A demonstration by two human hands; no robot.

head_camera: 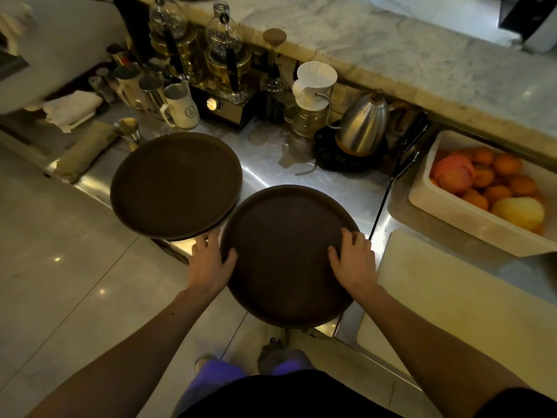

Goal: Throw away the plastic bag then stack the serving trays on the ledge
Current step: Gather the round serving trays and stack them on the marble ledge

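Two round dark brown serving trays lie on the steel counter (304, 173). The near tray (283, 257) overhangs the counter's front edge. My left hand (211, 260) grips its left rim and my right hand (354, 257) grips its right rim, thumbs on top. The other tray (176, 185) sits to the left, also jutting over the edge, with what looks like a second rim beneath it. The marble ledge (391, 52) runs along the back above the counter. No plastic bag is in view.
Behind the trays stand siphon brewers (226, 55), metal pitchers (180, 104), a pour-over dripper (313, 86) and a steel kettle (364, 122) on a dark scale. A white tub of oranges (482, 194) and a white cutting board (452, 297) lie to the right.
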